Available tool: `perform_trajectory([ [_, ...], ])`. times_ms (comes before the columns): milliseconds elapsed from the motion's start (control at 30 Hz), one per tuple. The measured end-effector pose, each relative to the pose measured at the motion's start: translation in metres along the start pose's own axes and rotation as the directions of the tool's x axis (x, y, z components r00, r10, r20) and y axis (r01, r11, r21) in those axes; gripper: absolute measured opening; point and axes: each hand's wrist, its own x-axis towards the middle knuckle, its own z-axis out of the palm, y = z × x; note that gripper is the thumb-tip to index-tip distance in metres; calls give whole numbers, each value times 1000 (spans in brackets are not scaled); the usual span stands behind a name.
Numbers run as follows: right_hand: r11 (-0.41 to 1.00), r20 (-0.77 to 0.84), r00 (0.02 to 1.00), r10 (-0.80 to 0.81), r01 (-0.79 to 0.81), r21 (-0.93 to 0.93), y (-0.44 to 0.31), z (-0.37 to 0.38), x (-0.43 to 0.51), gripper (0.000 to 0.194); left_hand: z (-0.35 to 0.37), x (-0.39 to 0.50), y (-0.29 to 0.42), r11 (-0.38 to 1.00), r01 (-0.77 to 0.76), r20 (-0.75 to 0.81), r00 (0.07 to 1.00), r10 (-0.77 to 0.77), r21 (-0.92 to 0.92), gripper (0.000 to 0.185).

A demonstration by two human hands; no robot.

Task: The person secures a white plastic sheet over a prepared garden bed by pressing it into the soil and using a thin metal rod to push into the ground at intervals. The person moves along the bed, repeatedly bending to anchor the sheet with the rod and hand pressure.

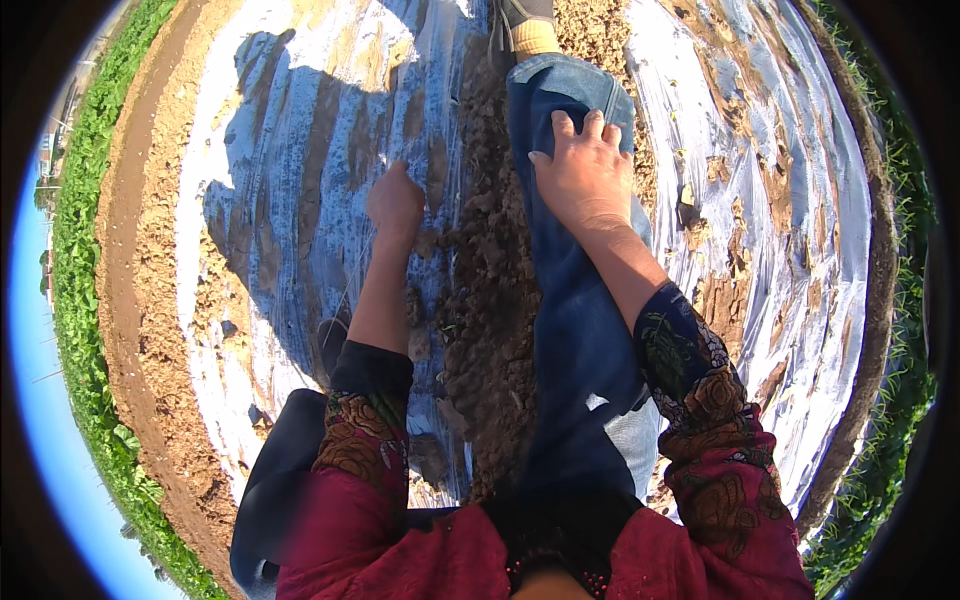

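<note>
My left hand [396,199] is low over a shaded strip of thin plastic mulch film [330,135], its fingers curled. A small pale bit shows by its fingertips, and thin strands run down beside the wrist. Whether the fingers grip the film is hidden. My right hand [589,176] rests palm down on the knee of my blue jeans [574,285], fingers apart, holding nothing. The film lies wrinkled and streaked with soil.
Loose dark soil [491,300] forms a furrow beside my extended leg, with my shoe [529,11] at its far end. Another torn, soil-marked plastic film [810,247] covers the right side. Green crop rows [82,247] border the left, with grassy plants [900,300] along the right.
</note>
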Motion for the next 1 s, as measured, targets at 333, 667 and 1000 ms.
perform_trajectory([
  [333,1000,-17,1000,-12,12,-3,-7,-2,-4,55,10,98,12,902,-331,-22,941,338,-277,37],
  [667,999,-7,1000,-19,19,33,7,-5,-2,55,21,156,46,869,-493,303,822,482,-44,40],
  [1000,998,-26,999,-35,36,53,8,-1,1,55,22,129,44,923,-368,132,926,354,110,37],
])
